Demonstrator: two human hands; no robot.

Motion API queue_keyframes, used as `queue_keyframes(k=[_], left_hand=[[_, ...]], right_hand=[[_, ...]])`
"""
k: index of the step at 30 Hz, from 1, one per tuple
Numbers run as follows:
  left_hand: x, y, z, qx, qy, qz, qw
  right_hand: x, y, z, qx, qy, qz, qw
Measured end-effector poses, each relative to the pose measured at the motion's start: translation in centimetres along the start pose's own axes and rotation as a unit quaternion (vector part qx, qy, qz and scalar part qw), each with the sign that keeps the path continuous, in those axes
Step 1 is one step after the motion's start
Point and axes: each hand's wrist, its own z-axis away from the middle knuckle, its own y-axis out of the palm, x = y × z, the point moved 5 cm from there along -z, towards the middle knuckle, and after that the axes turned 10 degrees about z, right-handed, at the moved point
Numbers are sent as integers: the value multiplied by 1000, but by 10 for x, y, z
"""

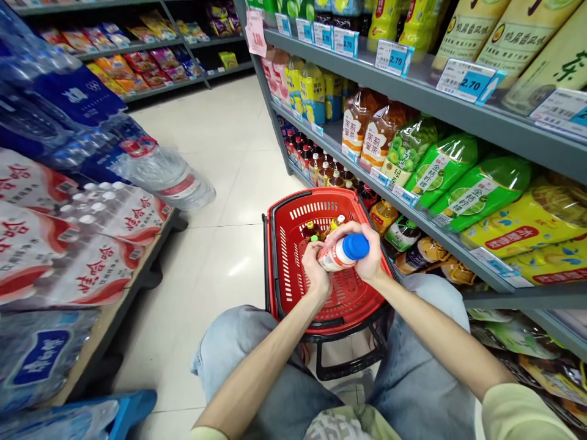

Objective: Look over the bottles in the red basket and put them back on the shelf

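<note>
Both my hands hold a small white bottle point(339, 253) with a blue cap and a red label, lying sideways above a red shopping basket point(284, 244). My right hand point(367, 253) is wrapped round its cap end. My left hand point(314, 269) grips its base end. Inside the basket lie a few small bottles point(321, 230) with yellow and green caps. The basket stands on the floor in front of my knees.
Grey shelves point(458, 116) of bottled drinks run along the right, with blue price tags. Packs of water bottles point(92, 244) are stacked on a low pallet at the left. A pale tiled aisle floor point(220, 183) stretches ahead towards snack shelves point(137, 55).
</note>
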Motion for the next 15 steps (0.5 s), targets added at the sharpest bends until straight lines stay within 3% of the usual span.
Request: queue_keyframes(k=[5, 15], left_hand=[[-9, 2, 0, -3, 50, -57, 997], [-26, 17, 11, 18, 79, -92, 992]], right_hand=[[-2, -1, -4, -13, 41, -36, 998], [-4, -8, -12, -45, 73, -57, 995]])
